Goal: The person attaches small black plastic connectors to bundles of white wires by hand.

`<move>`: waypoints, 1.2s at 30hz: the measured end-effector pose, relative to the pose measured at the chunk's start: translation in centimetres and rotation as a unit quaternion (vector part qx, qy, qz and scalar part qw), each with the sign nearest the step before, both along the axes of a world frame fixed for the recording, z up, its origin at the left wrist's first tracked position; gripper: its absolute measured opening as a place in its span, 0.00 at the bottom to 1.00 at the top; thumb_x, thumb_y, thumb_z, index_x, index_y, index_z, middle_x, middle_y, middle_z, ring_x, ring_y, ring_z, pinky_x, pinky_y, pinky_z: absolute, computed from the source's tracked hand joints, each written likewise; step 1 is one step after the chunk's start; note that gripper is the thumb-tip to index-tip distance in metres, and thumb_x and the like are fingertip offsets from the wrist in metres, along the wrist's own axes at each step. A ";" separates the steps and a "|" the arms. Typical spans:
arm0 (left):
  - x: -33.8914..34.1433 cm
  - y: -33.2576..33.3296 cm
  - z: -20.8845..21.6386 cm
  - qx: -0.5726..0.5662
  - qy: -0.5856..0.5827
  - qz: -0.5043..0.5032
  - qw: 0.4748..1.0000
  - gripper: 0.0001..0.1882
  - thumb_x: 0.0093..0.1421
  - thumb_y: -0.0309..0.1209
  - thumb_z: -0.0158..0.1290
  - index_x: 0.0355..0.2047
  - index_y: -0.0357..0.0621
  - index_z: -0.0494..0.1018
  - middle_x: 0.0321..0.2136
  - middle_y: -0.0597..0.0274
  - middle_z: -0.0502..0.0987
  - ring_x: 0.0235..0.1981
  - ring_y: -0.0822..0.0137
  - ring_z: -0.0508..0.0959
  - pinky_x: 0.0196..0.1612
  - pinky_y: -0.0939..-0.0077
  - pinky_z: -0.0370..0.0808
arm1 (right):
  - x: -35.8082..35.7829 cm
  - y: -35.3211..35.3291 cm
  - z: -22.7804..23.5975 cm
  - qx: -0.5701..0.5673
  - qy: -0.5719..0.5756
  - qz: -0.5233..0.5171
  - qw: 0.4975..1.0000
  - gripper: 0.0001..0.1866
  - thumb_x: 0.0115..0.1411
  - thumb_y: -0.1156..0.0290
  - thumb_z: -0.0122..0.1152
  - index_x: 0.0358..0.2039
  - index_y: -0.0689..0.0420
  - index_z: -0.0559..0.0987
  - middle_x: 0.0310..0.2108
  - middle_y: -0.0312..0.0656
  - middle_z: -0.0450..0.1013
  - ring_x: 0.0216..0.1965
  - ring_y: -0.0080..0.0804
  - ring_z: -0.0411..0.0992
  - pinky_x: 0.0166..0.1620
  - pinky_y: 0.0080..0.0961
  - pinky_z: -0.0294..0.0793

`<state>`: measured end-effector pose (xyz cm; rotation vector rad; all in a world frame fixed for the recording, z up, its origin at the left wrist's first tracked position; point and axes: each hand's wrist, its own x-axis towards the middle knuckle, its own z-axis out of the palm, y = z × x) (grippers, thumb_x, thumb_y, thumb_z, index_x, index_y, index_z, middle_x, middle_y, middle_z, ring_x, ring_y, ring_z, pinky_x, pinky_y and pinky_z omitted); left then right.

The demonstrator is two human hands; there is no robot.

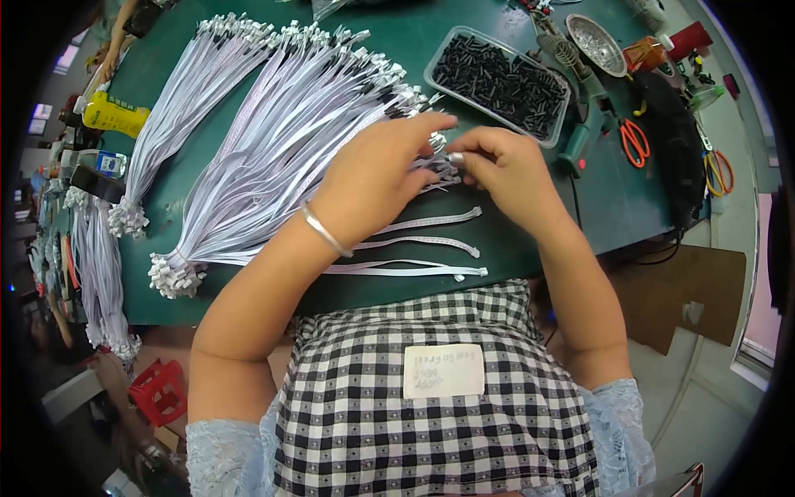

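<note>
Head view: left hand (377, 166) over connector ends of large white ribbon-cable bundle (273, 157), thumb and forefinger spread apart. Right hand (501, 170) just beside it, thumb and fingertips drawn together near cable ends; cannot tell what, if anything, they pinch. Bundle spreads mostly left of left hand, on green table (604, 211). Three loose ribbon cables (435, 240) on wearer's side of hands. Clear tray (489, 114) of small black pieces (497, 83) just beyond right hand. Orange-handled scissors (627, 145) farther right.

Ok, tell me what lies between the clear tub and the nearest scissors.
A green-handled tool lies between the tub and the orange scissors, in the head view.
</note>
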<state>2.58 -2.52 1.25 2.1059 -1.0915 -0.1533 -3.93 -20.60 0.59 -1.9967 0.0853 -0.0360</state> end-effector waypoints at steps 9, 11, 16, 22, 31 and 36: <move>-1.9 3.0 -0.4 -0.057 0.094 0.072 0.991 0.20 0.52 0.18 0.54 0.46 0.44 0.72 0.27 0.60 0.76 0.29 0.67 0.76 0.34 0.76 0.72 | -0.5 0.5 0.4 0.154 0.042 0.010 0.987 0.06 0.57 0.75 0.60 0.34 0.63 0.78 0.25 0.33 0.73 0.24 0.16 0.69 0.29 0.14 0.70; -2.1 2.9 -0.6 -0.064 0.065 0.064 0.994 0.19 0.52 0.18 0.53 0.45 0.44 0.72 0.27 0.60 0.76 0.28 0.67 0.77 0.33 0.77 0.72 | -0.3 0.4 0.4 0.147 0.031 0.014 0.989 0.07 0.57 0.75 0.60 0.35 0.63 0.78 0.25 0.33 0.73 0.24 0.16 0.69 0.29 0.14 0.70; -2.4 2.9 -1.2 -0.072 -0.001 0.050 0.996 0.15 0.52 0.17 0.53 0.40 0.42 0.73 0.29 0.60 0.76 0.29 0.68 0.77 0.32 0.78 0.73 | -0.5 0.4 0.0 0.135 0.041 0.018 0.990 0.08 0.57 0.73 0.60 0.36 0.63 0.79 0.27 0.32 0.74 0.25 0.16 0.69 0.29 0.14 0.70; -2.0 3.0 -2.2 -0.057 -0.088 0.027 0.994 0.10 0.49 0.16 0.53 0.32 0.41 0.74 0.28 0.58 0.75 0.29 0.59 0.76 0.32 0.71 0.72 | -2.5 -0.3 -1.2 -0.022 -0.005 -0.047 0.999 0.09 0.56 0.71 0.60 0.39 0.56 0.79 0.28 0.37 0.76 0.25 0.22 0.72 0.29 0.20 0.71; -2.4 2.7 -2.3 -0.004 -0.113 0.016 0.994 0.09 0.47 0.18 0.54 0.30 0.43 0.75 0.29 0.60 0.73 0.32 0.57 0.73 0.35 0.67 0.71 | -3.2 1.0 -3.0 -0.360 -0.146 0.012 0.921 0.05 0.50 0.71 0.63 0.29 0.51 0.77 0.26 0.34 0.71 0.29 0.34 0.70 0.35 0.30 0.62; -2.2 3.0 -2.8 0.024 -0.131 0.016 0.991 0.09 0.48 0.19 0.54 0.30 0.44 0.75 0.28 0.60 0.71 0.31 0.57 0.72 0.35 0.67 0.70 | -4.8 1.1 -2.3 -0.346 -0.186 0.030 0.919 0.04 0.49 0.72 0.63 0.27 0.52 0.76 0.26 0.34 0.71 0.28 0.33 0.70 0.36 0.30 0.62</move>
